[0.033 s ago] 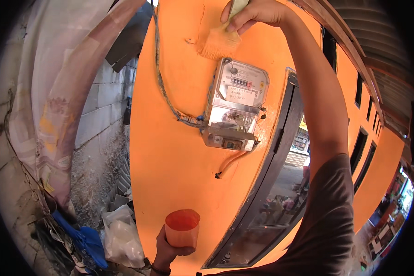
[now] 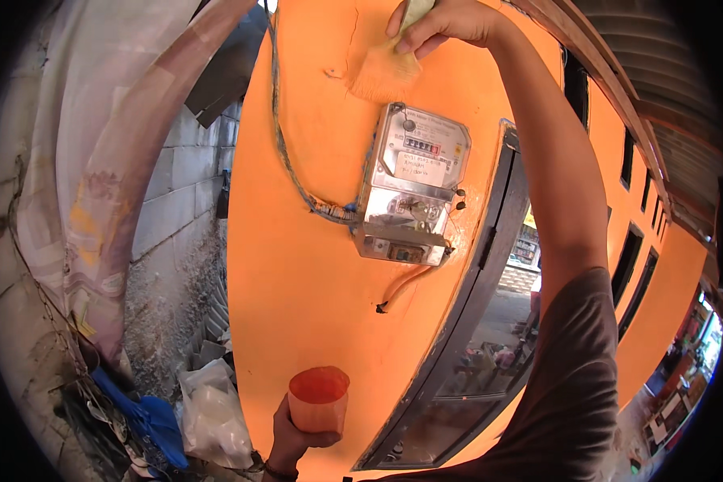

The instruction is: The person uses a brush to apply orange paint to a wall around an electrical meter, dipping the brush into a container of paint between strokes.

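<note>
Above electric meter (image 2: 414, 193), right hand (image 2: 446, 20) pinches light, soft-bristled paintbrush (image 2: 386, 68) by handle. Below meter, left hand (image 2: 293, 438) wraps thin, squashable cup (image 2: 319, 399); probably grip gently.

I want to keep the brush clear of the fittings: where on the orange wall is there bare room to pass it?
Bare wall lies between the cable and the cup in the left hand, below the meter. It is crowded where the right hand holds the brush: meter just below, window frame alongside.
</note>
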Motion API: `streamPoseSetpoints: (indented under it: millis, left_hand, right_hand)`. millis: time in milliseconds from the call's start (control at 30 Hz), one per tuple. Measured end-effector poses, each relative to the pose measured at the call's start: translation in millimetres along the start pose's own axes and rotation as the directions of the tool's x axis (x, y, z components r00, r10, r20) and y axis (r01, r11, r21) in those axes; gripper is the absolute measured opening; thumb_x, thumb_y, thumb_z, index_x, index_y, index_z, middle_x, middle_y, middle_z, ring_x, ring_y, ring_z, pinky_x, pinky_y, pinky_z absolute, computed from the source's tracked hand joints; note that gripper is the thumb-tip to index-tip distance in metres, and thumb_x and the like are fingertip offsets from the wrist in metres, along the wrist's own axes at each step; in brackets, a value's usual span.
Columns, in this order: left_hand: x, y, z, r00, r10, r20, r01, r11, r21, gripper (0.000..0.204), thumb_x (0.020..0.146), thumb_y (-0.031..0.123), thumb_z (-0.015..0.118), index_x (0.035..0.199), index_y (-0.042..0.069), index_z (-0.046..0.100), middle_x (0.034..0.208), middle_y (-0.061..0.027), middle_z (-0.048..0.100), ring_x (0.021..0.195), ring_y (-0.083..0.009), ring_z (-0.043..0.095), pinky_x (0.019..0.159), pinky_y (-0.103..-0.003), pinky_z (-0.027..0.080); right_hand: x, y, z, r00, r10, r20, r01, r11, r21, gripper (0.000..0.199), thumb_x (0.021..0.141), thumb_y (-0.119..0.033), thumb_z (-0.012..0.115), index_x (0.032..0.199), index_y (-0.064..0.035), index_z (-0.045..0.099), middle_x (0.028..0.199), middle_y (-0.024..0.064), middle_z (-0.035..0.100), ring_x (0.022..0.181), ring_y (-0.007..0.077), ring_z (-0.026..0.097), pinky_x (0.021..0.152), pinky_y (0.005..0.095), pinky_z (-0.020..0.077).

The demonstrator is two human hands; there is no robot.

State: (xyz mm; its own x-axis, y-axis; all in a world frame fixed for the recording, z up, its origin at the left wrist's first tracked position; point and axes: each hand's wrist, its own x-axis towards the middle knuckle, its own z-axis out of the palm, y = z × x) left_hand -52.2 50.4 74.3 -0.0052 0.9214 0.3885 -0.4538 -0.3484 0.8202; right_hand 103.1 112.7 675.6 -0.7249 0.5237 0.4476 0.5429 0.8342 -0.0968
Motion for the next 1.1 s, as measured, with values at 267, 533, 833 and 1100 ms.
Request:
streamPoseSetpoints:
  millis: [267,533,833,1100]
  left_hand:
    - [-0.7,-4.0,-8.7,1.0,0.025,-0.016,-0.025,0.999,0.044,0.091,0.047,0.01,0.096,0.127,0.003,0.052,0.117,-0.0078,0.064,0.107,-0.0207,0.063,0.091,-0.037,0.054]
    - [-3.7,-6.3,-11.7,0.999,0.039,-0.035,-0.037,0.998,0.055,0.091,0.047,0.01,0.096,0.127,0.003,0.053,0.117,-0.008,0.064,0.106,-0.0214,0.063,0.091,-0.037,0.054]
    - [-0.1,-1.0,-12.2,0.999,0.034,-0.014,-0.034,0.999,0.028,0.09,0.048,0.01,0.095,0.127,0.002,0.052,0.117,-0.0082,0.064,0.106,-0.0212,0.063,0.091,-0.037,0.054]
    - [2.9,-4.7,-15.8,0.999,0.039,-0.032,-0.037,0.998,0.049,0.091,0.046,0.01,0.095,0.127,0.002,0.053,0.116,-0.0081,0.064,0.105,-0.0213,0.064,0.091,-0.037,0.054]
  right_hand:
    - [19.4,-14.3,-19.8,0.875,-0.303,-0.378,0.167,0.921,-0.352,0.015,0.064,0.002,0.074,0.079,-0.0018,0.072,0.073,0.0091,0.071,0.066,0.0181,0.068,0.061,0.0311,0.0563]
    - [50.8,25.6,-9.7,0.572,-0.713,-0.405,0.089,0.545,-0.833,0.02,0.072,-0.006,0.057,0.084,-0.0044,0.072,0.082,0.0209,0.068,0.079,0.0358,0.067,0.073,0.0422,0.054]
    - [-38.8,-2.9,68.7,0.844,-0.482,-0.235,0.237,0.728,-0.644,0.023,0.07,-0.007,0.072,0.093,-0.0063,0.074,0.078,0.0082,0.071,0.069,0.0161,0.066,0.067,0.029,0.0529]
    - [6.3,-1.5,-22.1,0.971,-0.07,-0.227,0.06,0.997,-0.048,0.023,0.063,0.003,0.079,0.083,-0.0025,0.072,0.079,0.0038,0.069,0.075,0.0167,0.068,0.062,0.0317,0.0574]
